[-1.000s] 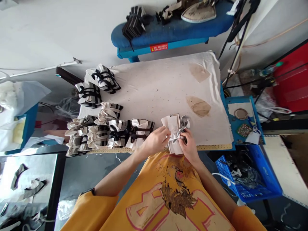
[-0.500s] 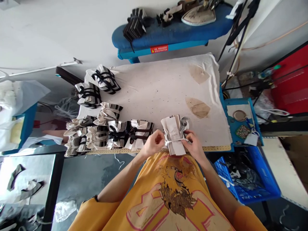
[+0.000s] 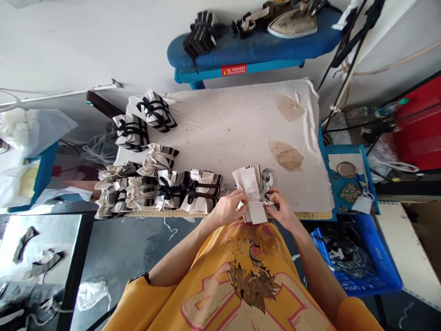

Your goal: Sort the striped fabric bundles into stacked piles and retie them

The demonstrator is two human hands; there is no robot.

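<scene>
Bundle of pale fabric pieces (image 3: pixel 248 178) w/ dark edges showing lies at the bench's (image 3: pixel 220 138) near edge, R of ctr, its near end overhanging slightly. It sits directly btwn the hands: L hand (image 3: pixel 230 208) at its L side, R hand (image 3: pixel 280 210) at its R side. White tie (image 3: pixel 261 202) runs across the bundle's near half. L hand's fingers are curled closed, pinching a white end of the tie; R hand pinches the tie's other side btwn thumb & fingers. Grey crumpled strip (image 3: pixel 267 177) juts from the bundle's R side, just beyond R hand.

L of L hand, nr the same edge: brown-tied bundle (image 3: pixel 203 202), then black-tied bundle (image 3: pixel 171 191), then pale bundles (image 3: pixel 117 188) packed at the near L corner. Cream-tied bundle (image 3: pixel 157 158) sits just behind these; two black-tied striped bundles (image 3: pixel 156 110) lie nr the far L corner. Bench cloth has two brown iron-shaped marks (image 3: pixel 285 155) twd the R edge.

Past the far edge: blue ironing board (image 3: pixel 241 48) w/ iron (image 3: pixel 292 25) & dark striped bundle (image 3: pixel 200 37). Off the near R corner, lower: blue crate (image 3: pixel 379 285) w/ dark scraps.
</scene>
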